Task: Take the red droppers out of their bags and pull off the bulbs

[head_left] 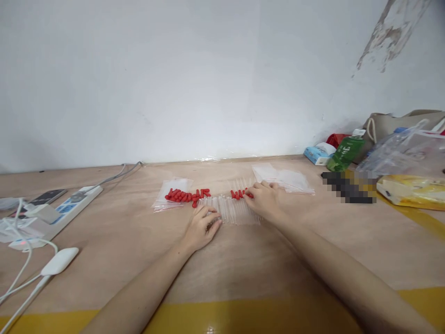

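A row of thin clear tubes (227, 211) lies side by side on the wooden table, between my hands. My left hand (203, 227) rests at the left end of the row, fingers loosely curved and apart, fingertips touching or just above the tubes. At the far ends of the right-hand tubes sit several small red rubber-like caps (238, 194). The fingers of my right hand (263, 199) are bent closely together around a red cap there, partly hiding it. Beyond my left hand is a loose pile of more red caps (181, 195), partly on clear zip bags (168, 206).
More zip bags (288, 178) lie behind my right hand. On the left are a power strip (66, 211), white cables and a phone (48, 196). A green bottle (346, 150), a tissue pack (318, 154) and plastic bags (410, 148) crowd the right. A wall (194, 93) rises behind the table.
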### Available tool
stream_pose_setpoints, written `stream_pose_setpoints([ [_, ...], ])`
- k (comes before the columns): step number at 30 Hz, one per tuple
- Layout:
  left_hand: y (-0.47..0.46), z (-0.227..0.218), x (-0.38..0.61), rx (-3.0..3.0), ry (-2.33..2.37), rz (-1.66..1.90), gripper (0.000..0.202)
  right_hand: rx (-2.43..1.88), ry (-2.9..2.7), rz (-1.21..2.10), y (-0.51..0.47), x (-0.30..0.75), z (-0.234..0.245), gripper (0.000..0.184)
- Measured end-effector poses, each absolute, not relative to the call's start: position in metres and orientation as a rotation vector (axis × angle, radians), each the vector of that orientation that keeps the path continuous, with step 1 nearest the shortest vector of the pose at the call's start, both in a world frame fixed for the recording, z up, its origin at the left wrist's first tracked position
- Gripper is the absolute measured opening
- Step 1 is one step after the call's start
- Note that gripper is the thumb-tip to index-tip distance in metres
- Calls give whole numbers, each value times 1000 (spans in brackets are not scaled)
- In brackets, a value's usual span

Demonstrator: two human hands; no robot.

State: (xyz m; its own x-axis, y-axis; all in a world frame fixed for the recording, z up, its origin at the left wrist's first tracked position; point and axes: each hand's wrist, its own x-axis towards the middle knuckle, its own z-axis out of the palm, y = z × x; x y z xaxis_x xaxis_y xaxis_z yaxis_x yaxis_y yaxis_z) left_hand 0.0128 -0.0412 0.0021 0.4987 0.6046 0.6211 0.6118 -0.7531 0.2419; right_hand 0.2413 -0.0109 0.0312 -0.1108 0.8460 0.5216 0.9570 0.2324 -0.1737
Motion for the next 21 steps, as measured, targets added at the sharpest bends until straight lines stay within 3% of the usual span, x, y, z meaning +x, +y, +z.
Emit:
stream_pose_setpoints([
  [10,-39,3,9,-2685,-1122,-1124,16,-2113,-1983,29,28,197,37,30],
  [21,-38,1,9,-2686,-1128,-1101,15,-2219,-1938,137,31,196,42,31],
])
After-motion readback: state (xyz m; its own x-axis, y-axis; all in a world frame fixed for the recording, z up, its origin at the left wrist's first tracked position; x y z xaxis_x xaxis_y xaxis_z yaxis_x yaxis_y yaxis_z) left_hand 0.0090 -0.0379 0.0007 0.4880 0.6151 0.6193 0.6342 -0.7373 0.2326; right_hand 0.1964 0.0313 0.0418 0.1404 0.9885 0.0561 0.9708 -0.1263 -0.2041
